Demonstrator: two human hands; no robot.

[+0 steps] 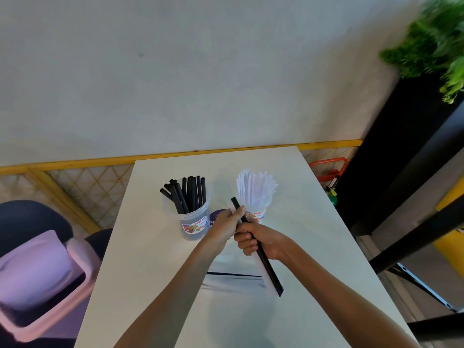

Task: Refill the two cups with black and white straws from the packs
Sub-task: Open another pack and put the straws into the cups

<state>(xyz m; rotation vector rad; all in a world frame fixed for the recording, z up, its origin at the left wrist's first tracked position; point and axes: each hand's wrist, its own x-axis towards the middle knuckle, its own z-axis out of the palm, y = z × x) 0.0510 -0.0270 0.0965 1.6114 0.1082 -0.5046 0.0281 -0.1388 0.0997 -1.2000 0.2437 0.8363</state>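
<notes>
Left hand [227, 222]: raised over the tabletop, fingers curled, thumb and fingertips pinching the upper part of a black straw just below its top end.
Right hand [256, 241]: just beside the left and lower down, fingers wrapped round the middle of the same straw.
Black straw [270, 275]: held between both hands and above the tabletop. It slants from its top end near the white cup down towards the person's right. A pale strip runs along it, and I cannot tell whether that is a white straw or wrapping.
Black-straw cup [194, 223]: clear with a printed label, upright on the far left part of the tabletop. A bundle of black straws [190, 193] stands in it, some leaning left.
White-straw cup [258, 213]: same kind, upright to the right of the first and partly behind the hands, packed with white straws [256, 188].
Pack [233, 282]: clear plastic, lying flat on the tabletop under the hands, with one dark straw showing across it.
Purple disc [218, 214]: between the cups, mostly hidden by the left hand.
Tabletop [150, 247]: white, set against a pale wall.
Bin [42, 277]: pink with a purple liner, on the floor to the left.
Plant [437, 38]: green, blurred, at the upper right.
</notes>
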